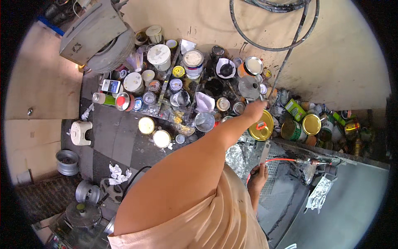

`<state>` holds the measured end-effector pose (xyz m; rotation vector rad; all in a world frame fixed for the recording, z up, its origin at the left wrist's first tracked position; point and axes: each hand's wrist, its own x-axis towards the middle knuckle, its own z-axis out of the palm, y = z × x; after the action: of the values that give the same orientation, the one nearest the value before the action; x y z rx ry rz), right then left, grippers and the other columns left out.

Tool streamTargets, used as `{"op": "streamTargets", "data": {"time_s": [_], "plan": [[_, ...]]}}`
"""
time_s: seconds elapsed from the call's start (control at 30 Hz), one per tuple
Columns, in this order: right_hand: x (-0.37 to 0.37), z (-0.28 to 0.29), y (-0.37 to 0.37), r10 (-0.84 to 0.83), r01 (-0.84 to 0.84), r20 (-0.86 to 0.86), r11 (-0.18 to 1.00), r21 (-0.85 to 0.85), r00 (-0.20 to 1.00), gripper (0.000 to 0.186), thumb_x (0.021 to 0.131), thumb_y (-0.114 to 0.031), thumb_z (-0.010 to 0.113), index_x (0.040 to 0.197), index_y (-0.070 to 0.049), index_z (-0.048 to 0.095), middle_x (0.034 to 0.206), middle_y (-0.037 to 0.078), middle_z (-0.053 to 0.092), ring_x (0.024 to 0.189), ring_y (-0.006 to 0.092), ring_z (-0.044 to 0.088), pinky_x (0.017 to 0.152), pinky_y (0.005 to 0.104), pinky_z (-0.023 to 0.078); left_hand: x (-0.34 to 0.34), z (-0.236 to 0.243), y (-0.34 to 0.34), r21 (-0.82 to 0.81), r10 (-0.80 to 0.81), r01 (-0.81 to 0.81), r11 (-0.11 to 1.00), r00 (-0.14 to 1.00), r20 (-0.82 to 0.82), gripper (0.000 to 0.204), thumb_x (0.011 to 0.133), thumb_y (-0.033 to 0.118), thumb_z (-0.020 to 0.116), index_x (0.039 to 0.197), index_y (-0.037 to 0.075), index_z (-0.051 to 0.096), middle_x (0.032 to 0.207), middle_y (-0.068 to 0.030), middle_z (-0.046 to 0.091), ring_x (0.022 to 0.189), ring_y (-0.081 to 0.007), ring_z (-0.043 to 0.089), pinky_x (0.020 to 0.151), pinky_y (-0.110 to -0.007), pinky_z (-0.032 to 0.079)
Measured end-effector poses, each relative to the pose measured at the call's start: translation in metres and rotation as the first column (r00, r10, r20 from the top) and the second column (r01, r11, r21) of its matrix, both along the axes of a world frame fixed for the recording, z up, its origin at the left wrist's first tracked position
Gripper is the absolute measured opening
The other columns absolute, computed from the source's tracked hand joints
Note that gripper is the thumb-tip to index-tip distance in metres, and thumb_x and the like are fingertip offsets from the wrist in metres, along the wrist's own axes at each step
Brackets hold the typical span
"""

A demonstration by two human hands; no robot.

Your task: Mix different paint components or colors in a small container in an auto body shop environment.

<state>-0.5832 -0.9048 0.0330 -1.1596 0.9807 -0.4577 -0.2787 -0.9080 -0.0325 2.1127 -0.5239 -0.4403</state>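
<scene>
My left arm stretches across the middle toward the crowded cans. My left hand (255,111) is closed beside a grey round-topped container (249,87), just above a gold can lid (262,125) with an orange-red mark. What its fingers grip, if anything, I cannot make out. Lower down, my right hand (258,176) is closed around a flat grey metal strip (265,152), which points up toward the gold lid. A thin orange-red hose (282,159) runs behind that hand toward a metal fitting at the right.
Paint cans and white-lidded tubs (159,56) crowd the stained low surface by the wall. Used cans (311,124) pile up at right. A black hose (290,46) hangs from above. A white stool (81,133) and wheel rims (67,162) stand at left.
</scene>
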Motion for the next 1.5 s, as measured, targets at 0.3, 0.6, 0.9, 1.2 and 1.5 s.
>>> {"op": "streamTargets", "data": {"time_s": [0.3,0.6,0.9,1.2,1.5], "plan": [[0.027,0.01,0.025,-0.041,0.058,0.084,0.977,-0.204,0.996,0.025,0.104,-0.029,0.051,0.09,-0.008,0.053,0.068,0.003,0.052,0.058,0.0121,0.045,0.056,0.0266,0.039,-0.082,0.026,0.049,-0.454,-0.242,0.145,0.879,0.956,-0.163,0.027,0.097,0.015,0.054,0.121,0.006,0.058,0.109,-0.014,0.063,0.1,-0.0335,0.063,0.082,-0.042,0.052],[0.091,0.019,0.07,0.712,-0.831,-0.427,0.472,-0.296,0.557,0.027,0.096,-0.023,0.063,0.089,0.003,0.065,0.067,0.013,0.062,0.059,0.0201,0.056,0.059,0.0358,0.046,-0.114,0.047,0.235,-0.597,-0.227,-0.42,0.684,0.655,-0.721,0.031,0.1,0.016,0.056,0.128,0.004,0.051,0.114,-0.0075,0.062,0.101,-0.0164,0.061,0.085,-0.034,0.051],[0.088,0.005,0.065,0.699,-0.886,-0.544,0.38,-0.266,0.464,0.038,0.092,-0.034,0.067,0.089,0.004,0.063,0.075,0.024,0.063,0.064,0.0376,0.059,0.062,0.0442,0.047,0.089,-0.065,0.416,0.678,0.172,-0.267,0.684,0.963,0.207,0.04,0.087,0.01,0.051,0.125,0.004,0.058,0.114,-0.0248,0.065,0.111,-0.0416,0.061,0.088,-0.046,0.053],[0.062,0.008,0.064,0.715,-0.882,-0.518,0.408,-0.236,0.469,0.035,0.092,-0.035,0.064,0.091,0.0,0.064,0.084,0.026,0.065,0.081,0.0435,0.064,0.072,0.0482,0.049,0.111,-0.134,0.482,0.952,0.152,-0.155,0.263,0.981,0.118,0.039,0.095,0.021,0.051,0.125,-0.001,0.06,0.142,-0.0199,0.038,0.122,-0.0418,0.048,0.1,-0.053,0.048],[-0.003,-0.029,0.024,0.462,-0.657,-0.639,0.748,-0.093,0.616,0.037,0.092,-0.034,0.066,0.106,0.0,0.068,0.092,0.019,0.072,0.079,0.0255,0.068,0.076,0.0376,0.052,0.065,-0.033,0.391,0.469,-0.026,-0.265,0.843,0.85,0.527,0.042,0.083,0.015,0.067,0.124,0.004,0.061,0.13,-0.021,0.055,0.122,-0.0405,0.05,0.103,-0.047,0.042]]}}
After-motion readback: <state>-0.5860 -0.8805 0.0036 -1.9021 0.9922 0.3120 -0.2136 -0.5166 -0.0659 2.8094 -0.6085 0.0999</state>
